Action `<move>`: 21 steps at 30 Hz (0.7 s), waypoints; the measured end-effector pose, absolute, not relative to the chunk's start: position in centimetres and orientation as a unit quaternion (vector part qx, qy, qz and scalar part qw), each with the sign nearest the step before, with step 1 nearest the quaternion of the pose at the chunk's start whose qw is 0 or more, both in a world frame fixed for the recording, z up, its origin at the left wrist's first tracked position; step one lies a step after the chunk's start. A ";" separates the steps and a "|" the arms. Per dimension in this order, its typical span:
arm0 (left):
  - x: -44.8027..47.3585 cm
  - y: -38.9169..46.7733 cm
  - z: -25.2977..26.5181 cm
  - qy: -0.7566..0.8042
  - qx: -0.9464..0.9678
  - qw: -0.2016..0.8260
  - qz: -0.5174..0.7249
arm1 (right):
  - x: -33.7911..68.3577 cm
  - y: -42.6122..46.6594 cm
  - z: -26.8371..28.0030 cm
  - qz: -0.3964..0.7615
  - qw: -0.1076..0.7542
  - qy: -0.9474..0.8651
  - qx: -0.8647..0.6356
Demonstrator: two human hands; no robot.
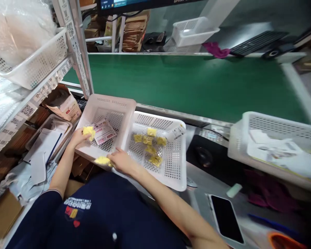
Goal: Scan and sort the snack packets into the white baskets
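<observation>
My left hand [78, 137] is closed on a small yellow packet [88, 132], held over the left side of the pinkish-white basket [89, 107]. Inside that basket lies a printed card [105, 131]. With bent fingers my right hand [121, 159] grips another yellow packet [103, 160] at the basket's near edge. Just to the right, the white perforated basket [175, 169] contains several small yellow packets [147, 139] in clear wrapping. A paper label [175, 132] rests at its back right corner.
A green conveyor belt [186, 83] runs behind the baskets. On the right are a mouse [204, 156], a phone [226, 218] and a white bin [238, 145] of papers. Shelving with a white basket [41, 65] stands on the left.
</observation>
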State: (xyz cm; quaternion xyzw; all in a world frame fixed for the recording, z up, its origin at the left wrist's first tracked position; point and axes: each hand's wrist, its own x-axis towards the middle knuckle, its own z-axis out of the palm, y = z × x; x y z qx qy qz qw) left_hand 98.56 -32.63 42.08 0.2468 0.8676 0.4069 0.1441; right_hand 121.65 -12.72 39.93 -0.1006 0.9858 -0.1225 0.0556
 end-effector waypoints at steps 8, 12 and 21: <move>102.1 -27.2 42.8 0.729 0.062 -0.046 0.680 | 122.9 -13.4 36.0 -0.177 -0.083 0.978 -0.075; 105.2 -25.1 44.9 0.664 0.103 -0.156 0.724 | 125.2 -7.9 35.2 -0.223 -0.220 0.942 0.116; 112.1 -20.1 48.0 0.637 0.287 -0.086 0.710 | 130.8 -1.2 32.1 -0.224 -0.080 0.876 0.421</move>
